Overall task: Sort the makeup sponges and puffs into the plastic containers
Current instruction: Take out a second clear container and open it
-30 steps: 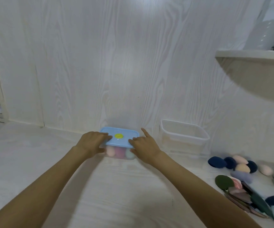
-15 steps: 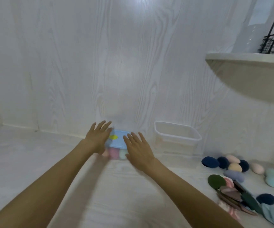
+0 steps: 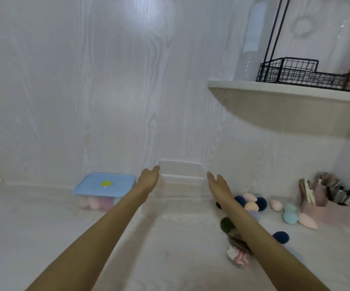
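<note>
Item: empty clear container [image 3: 181, 172], lidless, standing against the back wall [image 3: 107, 91], long axis running left to right. Your left hand [image 3: 148, 178] flanks its left end and your right hand [image 3: 219, 184] its right, both with fingers straight, holding nothing, about equally near. Lidded blue container [image 3: 104, 185] just left; loose sponges [image 3: 251, 203] close right; bare counter [image 3: 169, 238] toward you.

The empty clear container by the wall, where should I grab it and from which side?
Grip the clear container by its two short end walls just under the rim, one hand per side. The left hand and right hand already flank it, open. It sits close to the wall, so come from the front.
</note>
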A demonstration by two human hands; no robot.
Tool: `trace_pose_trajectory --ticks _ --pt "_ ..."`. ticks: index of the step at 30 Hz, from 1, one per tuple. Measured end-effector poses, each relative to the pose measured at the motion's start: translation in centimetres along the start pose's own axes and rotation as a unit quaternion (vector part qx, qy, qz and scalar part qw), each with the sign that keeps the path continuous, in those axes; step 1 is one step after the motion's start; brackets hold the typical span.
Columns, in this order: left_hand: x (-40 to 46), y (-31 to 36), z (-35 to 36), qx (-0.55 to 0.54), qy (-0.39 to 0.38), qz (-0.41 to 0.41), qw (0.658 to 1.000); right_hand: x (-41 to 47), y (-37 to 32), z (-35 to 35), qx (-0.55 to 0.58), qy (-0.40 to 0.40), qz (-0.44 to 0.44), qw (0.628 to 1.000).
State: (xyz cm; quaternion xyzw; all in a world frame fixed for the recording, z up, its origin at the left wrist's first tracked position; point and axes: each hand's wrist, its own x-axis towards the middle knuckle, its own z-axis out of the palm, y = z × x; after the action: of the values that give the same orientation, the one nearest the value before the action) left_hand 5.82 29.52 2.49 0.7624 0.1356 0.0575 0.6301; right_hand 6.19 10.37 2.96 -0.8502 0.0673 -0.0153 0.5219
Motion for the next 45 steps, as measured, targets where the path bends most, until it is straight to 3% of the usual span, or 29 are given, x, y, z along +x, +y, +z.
trace_pose_trajectory --ticks 4,10,13,20,26,30,31,33,36,41,45 --pt "-0.7 -0.8 2.1 -0.003 0.033 0.020 0.999 -0.3 -0.5 0.8 0.030 -0.030 0.028 0.999" --pt "-5.5 -1.5 -1.0 -0.050 0.035 0.151 0.987 -4.7 -0.8 -2.7 0.095 0.012 -0.073 0.993" --pt "-9.7 -3.7 -2.4 -0.051 0.001 0.174 0.984 -8.5 0.8 -3.7 0.103 -0.005 -0.052 0.993" --pt "-13.2 -10.2 -1.6 -0.073 -0.049 0.146 0.985 -11.4 6.2 -0.6 0.108 -0.025 0.017 0.994" --pt "-12.2 -13.2 -1.3 -0.027 -0.061 0.111 0.992 -10.3 9.5 1.2 0.100 -0.058 0.010 0.993" --pt "-11.6 -13.1 -1.0 0.045 -0.052 0.135 0.988 -8.9 10.5 1.5 0.057 0.070 -0.002 0.996" --pt "-11.4 -12.9 -0.8 0.071 -0.050 0.141 0.986 -8.8 10.4 1.6 0.046 0.070 0.009 0.996" --pt "-10.9 -12.7 -0.3 0.103 -0.053 0.159 0.980 -8.9 10.1 2.1 0.024 0.032 0.047 0.998" --pt "-10.8 -12.8 0.6 0.066 -0.046 0.199 0.977 -8.4 10.4 2.5 0.015 -0.013 0.083 0.996" --pt "-11.0 -12.6 0.6 0.123 -0.040 0.224 0.966 -8.7 10.1 1.3 0.093 -0.121 0.092 0.984" --pt "-11.0 -12.3 0.2 0.152 -0.017 0.239 0.959 -9.3 9.6 1.4 0.180 -0.217 0.125 0.951"
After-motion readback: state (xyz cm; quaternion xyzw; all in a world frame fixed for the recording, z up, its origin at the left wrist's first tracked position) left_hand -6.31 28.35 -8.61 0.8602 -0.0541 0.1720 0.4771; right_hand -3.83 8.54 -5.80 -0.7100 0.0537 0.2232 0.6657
